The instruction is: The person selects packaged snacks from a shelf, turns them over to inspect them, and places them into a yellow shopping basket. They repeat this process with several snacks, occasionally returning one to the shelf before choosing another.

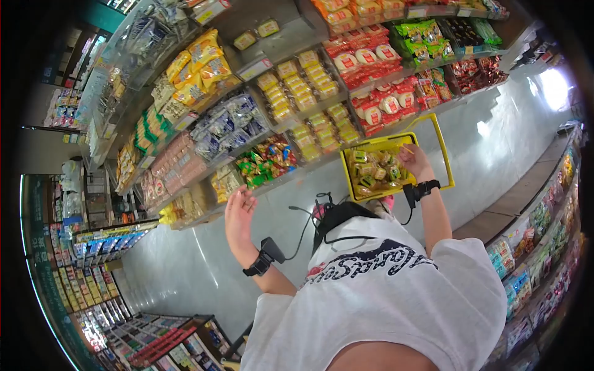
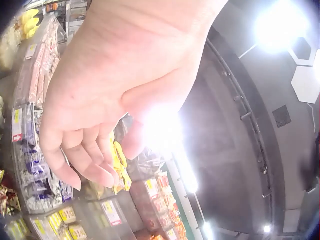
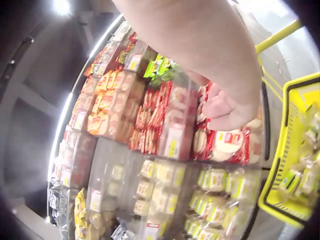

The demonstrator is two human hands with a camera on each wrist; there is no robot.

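My left hand (image 1: 240, 213) is raised in front of the lower shelf bins, near a bin of green and red wrapped candies (image 1: 266, 162). Its fingers bend loosely, with nothing between them in the left wrist view. My right hand (image 1: 416, 162) overlaps the right rim of a yellow shopping basket (image 1: 348, 176) in the head view. The basket holds many small packaged snacks (image 1: 374, 170) in clear and yellow-green wrappers. In the right wrist view the fingertips (image 3: 220, 107) of that hand curl loosely, with red-wrapped round crackers (image 3: 230, 142) behind them; no item shows in them.
Tiered clear bins of packaged snacks curve across the front, among them yellow packs (image 1: 199, 65) and blue-white packs (image 1: 229, 120). The basket's yellow handle (image 1: 444, 145) sticks up at its right. Another snack shelf (image 1: 538, 235) runs along the right, across the shiny grey floor (image 1: 179, 266).
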